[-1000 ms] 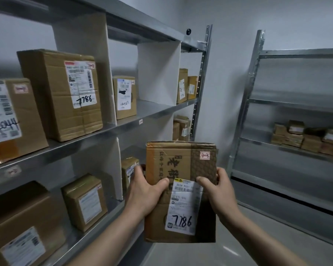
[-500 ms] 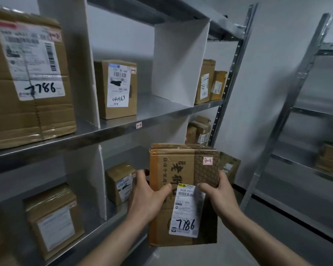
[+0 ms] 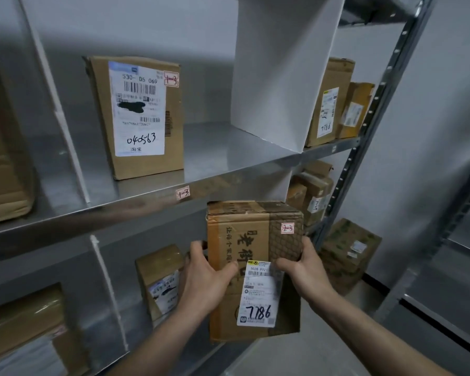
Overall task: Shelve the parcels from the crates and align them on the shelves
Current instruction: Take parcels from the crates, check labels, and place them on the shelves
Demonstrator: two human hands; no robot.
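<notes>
The left edge cuts off a big brown box (image 3: pixel 3 158) on the upper shelf (image 3: pixel 147 196), and the bottom left corner cuts off another box (image 3: pixel 25 335) whose label is too blurry to read. The left hand (image 3: pixel 204 280) hides part of a small box (image 3: pixel 160 280) on the lower shelf, and the fingers of both hands go behind the parcel (image 3: pixel 253 270), so only the thumbs show well. The parcel is a brown cardboard box with big dark printed letters down its front, a dark patch with a scale pattern on the right, and a small red tag that says 2-3. A white label low on its front has 7786 written by hand. The box stands upright, its long side going up and down, its front facing the camera and its top leaning a little toward the shelves. It is held in the air just under the edge of the upper shelf, near the little 1-3 tag (image 3: pixel 183 193). The left grip holds its left side, and the right hand (image 3: pixel 307 272) holds its right side, thumbs pressed on the front.
</notes>
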